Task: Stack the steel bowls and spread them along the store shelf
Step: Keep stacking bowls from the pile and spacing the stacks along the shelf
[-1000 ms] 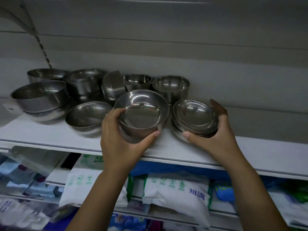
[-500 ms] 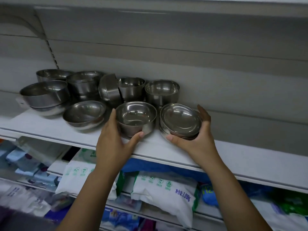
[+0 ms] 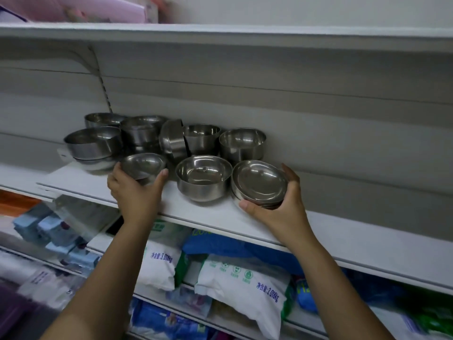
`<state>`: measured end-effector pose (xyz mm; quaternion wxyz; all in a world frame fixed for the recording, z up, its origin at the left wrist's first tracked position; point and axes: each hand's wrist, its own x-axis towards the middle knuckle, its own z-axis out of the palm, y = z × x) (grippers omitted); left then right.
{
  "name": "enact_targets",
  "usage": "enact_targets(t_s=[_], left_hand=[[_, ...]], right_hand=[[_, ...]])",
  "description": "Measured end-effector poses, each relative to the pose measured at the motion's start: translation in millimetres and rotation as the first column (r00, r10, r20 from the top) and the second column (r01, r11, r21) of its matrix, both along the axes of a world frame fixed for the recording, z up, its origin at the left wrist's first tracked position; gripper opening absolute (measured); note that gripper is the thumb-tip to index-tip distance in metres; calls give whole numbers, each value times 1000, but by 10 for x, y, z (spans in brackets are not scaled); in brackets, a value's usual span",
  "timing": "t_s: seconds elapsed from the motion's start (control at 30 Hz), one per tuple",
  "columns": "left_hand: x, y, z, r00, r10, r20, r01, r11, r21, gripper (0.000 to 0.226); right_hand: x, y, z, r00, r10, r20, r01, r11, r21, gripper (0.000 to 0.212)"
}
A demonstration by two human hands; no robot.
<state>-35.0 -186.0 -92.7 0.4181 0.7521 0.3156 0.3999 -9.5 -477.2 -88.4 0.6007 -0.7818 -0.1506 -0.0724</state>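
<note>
Mid-frame on the white shelf (image 3: 367, 238), the left hand (image 3: 137, 192) holds a small round steel bowl (image 3: 143, 165) and the right hand (image 3: 278, 208) grips a low stack of steel bowls (image 3: 259, 184), which could slide off the front edge if pulled too far.

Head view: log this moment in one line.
left hand grips small bowl | right hand holds shallow bowl stack | middle bowl free on shelf

Shiny steel bowls (image 3: 204, 177) cluster upright on the white shelf (image 3: 343, 239).
</note>
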Motion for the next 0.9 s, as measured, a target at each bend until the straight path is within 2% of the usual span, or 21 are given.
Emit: enact_targets(t_s=[0.13,0.27,0.4,0.53,0.63,0.73,0.83,0.9], left_hand=[[54,128,-83,1000,17,1,-18,998,53,100],[29,103,-58,999,35,2,-35,999,23,94],[-37,-39,56,991,28,132,-25,999,-26,99],[-125,-347,353,946,-107,307,113,994,-3,97],[-208,-659,551,892,-273,359,277,960,43,87],[-248,-914,641,826,-481,293,491,870,44,78],[-200,-1047,616,754,-640,148,643,765,33,65],[-140,-1075,567,727,-685,41,685,728,18,79]], right_hand=[[11,8,-17,1000,10,8,-10,1000,8,120],[15,8,-21,1000,23,7,-23,1000,6,119],[11,4,-22,999,32,1,-32,999,16,119],[8,2,-17,999,36,18,-37,999,32,118],[-1,0,6,999,47,25,-49,997,67,118],[-5,-19,16,997,75,17,-77,992,105,121],[3,-32,13,996,94,4,-94,988,122,126],[16,-29,10,994,106,-5,-105,986,131,129]])
